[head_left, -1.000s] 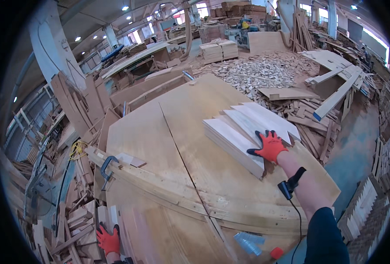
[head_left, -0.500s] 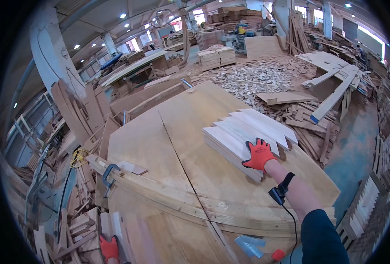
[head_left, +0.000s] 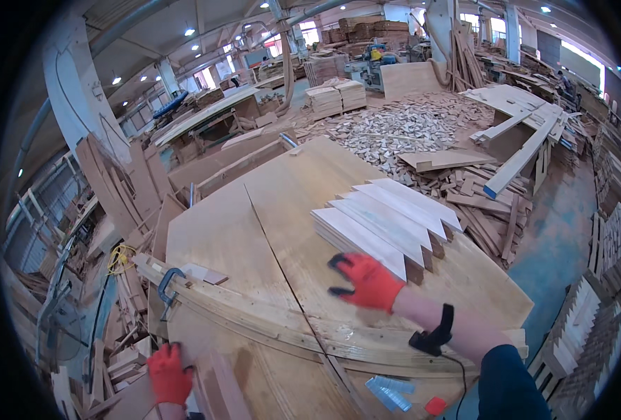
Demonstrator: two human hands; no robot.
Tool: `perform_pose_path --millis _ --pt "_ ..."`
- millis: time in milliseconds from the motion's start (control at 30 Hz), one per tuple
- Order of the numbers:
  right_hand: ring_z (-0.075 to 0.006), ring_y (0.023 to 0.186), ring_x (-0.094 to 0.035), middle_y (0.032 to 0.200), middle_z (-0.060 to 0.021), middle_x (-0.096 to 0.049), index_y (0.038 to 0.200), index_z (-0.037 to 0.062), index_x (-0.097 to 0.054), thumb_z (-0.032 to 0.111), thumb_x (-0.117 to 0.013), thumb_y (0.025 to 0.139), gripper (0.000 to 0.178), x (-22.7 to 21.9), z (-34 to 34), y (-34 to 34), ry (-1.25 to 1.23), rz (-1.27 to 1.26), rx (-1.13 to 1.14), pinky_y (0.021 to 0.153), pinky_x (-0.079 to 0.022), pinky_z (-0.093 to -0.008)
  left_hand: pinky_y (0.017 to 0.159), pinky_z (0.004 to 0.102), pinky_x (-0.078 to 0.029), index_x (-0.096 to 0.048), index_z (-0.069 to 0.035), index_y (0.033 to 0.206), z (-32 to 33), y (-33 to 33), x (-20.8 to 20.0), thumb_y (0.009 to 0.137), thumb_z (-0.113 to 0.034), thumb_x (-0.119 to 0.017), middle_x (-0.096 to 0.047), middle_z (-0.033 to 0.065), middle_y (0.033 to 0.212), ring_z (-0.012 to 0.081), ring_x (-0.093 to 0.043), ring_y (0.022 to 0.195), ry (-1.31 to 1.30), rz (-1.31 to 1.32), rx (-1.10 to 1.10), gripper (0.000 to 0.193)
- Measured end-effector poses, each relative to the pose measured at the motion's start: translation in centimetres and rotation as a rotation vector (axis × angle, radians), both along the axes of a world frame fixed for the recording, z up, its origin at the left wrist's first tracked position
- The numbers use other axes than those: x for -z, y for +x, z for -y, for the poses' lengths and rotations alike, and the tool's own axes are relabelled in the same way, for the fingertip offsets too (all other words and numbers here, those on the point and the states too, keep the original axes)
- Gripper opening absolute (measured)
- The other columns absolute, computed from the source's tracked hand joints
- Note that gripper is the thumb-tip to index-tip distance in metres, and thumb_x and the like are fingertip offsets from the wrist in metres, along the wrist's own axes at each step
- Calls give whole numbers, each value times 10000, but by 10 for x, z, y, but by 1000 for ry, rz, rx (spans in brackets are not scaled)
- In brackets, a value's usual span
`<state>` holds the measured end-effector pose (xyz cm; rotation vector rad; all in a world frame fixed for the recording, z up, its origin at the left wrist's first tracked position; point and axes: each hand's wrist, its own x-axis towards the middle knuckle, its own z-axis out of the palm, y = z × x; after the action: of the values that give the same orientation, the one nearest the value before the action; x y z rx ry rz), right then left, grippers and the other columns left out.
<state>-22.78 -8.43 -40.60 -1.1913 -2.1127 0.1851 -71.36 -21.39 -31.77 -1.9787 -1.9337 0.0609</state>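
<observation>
My right hand (head_left: 370, 282), in a red glove with black fingertips, is over the plywood bench top (head_left: 216, 224), just in front of a stack of pale boards (head_left: 377, 224) with pointed, angle-cut ends. Its thumb and fingers are spread, with nothing between them. At the lower left, my left hand (head_left: 170, 376), gloved alike, has its fingers bent over a brown wooden board (head_left: 127, 400); its grip underneath is hidden. More reddish boards (head_left: 223, 385) lie right beside that hand.
A wooden rail (head_left: 254, 315) crosses the bench, held by a C-clamp (head_left: 168, 283) at its left. Blue-clear strips (head_left: 391, 392) lie near the front. Offcuts (head_left: 401, 129) heap up beyond the bench, and zigzag-ended board stacks (head_left: 576, 325) stand at the right.
My right hand has come off the pale stack and moved left and nearer. My left hand has risen further into view, and a brown board now shows beside it.
</observation>
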Motion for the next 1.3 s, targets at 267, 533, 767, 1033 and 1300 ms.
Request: perform_pose_path --millis 267,533,767,1033,1300 --pt "-396 1257 -519 1344 -221 -538 1464 21 -441 477 -811 765 913 0 88 -96 -114 182 -183 1048 -427 -477 1023 475 -432 -577 -58 1286 -34 190 22 710 -325 -833 -599 160 1320 338 -583 1200 -346 177 725 684" --pt "-358 1128 -596 1215 -186 -618 1441 67 -501 549 -747 797 841 41 124 -3 -272 233 -53 963 -481 -459 1079 556 -380 -571 -128 1336 -43 211 43 672 -401 -865 -602 109 1313 290 -574 1208 -261 99 833 776" --pt "-348 1152 -584 1269 -171 -590 1465 98 -481 547 -766 781 866 46 139 -3 -275 204 7 983 -472 -477 1105 611 -338 -591 -152 1344 -59 211 74 620 -400 -877 -629 68 1272 255 -599 1173 -225 169 790 817" --pt "-386 1162 -582 1251 -209 -591 1448 50 -476 455 -809 762 864 84 105 11 -406 279 138 986 -481 -467 1137 666 -243 -520 -85 1409 -85 172 104 688 -440 -840 -501 192 1454 340 -421 1400 111 219 426 865" --pt "-349 1208 -558 1288 -173 -580 1453 35 -470 436 -835 763 878 127 56 1 -405 444 351 1014 -471 -458 1176 528 -250 -420 -62 1509 -89 63 223 884 -521 -660 -421 223 1539 363 -358 1444 -60 549 -210 811"
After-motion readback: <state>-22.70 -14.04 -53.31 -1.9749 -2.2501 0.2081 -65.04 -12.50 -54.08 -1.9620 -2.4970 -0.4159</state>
